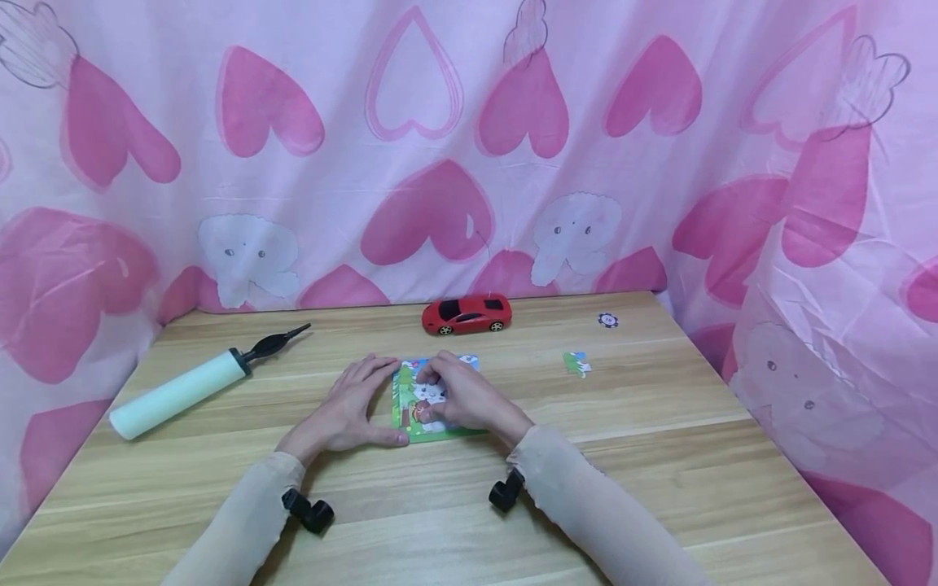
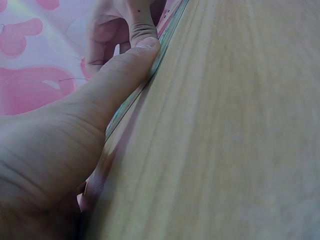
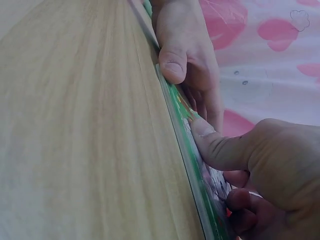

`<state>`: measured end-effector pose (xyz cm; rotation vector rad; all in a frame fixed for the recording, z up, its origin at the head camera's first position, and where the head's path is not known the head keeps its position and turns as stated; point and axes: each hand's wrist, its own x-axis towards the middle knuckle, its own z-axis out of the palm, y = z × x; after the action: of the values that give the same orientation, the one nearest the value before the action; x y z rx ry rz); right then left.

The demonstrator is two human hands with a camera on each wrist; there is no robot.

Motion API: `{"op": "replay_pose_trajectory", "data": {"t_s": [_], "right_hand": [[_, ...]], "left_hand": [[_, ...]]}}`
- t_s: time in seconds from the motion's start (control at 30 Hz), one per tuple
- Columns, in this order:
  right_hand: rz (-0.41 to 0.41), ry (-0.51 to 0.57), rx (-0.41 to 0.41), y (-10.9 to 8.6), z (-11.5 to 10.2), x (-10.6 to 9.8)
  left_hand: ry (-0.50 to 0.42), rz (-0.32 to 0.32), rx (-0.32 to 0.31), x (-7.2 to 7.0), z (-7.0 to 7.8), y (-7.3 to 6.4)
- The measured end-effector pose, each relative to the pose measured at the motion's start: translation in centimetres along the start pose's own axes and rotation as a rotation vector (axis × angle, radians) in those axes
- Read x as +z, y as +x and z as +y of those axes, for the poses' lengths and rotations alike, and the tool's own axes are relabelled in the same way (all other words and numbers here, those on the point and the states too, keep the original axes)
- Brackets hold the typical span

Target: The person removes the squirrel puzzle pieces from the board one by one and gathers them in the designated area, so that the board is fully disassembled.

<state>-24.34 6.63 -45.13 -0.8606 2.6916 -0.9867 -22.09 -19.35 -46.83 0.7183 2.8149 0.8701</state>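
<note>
A flat jigsaw puzzle (image 1: 401, 399) with a green border and a cartoon animal scene lies in the middle of the wooden table. Along its left side my left hand (image 1: 350, 408) is spread, the thumb at the near left corner and the fingers towards the far left corner. My right hand (image 1: 463, 396) is over the puzzle's right part, fingers bent. In the right wrist view the right thumb (image 3: 215, 147) touches the picture, with curled fingertips close by; I cannot tell whether a piece is between them. The right hand hides much of the picture.
A loose puzzle piece (image 1: 576, 364) lies to the right of the puzzle. Farther back are a small round blue-and-white disc (image 1: 607, 320) and a red toy car (image 1: 467, 315). At left lies a pale green hand pump (image 1: 183, 392) with a black nozzle. A pink heart-patterned curtain (image 1: 432, 98) hangs behind.
</note>
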Motion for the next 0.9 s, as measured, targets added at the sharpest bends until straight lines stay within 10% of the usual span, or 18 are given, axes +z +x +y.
{"op": "replay_pose_trajectory", "data": {"t_s": [0.9], "right_hand": [[-0.037, 0.087, 0.079, -0.08, -0.35, -0.34]], "left_hand": [[-0.02, 0.009, 0.005, 0.03, -0.01, -0.19]]}}
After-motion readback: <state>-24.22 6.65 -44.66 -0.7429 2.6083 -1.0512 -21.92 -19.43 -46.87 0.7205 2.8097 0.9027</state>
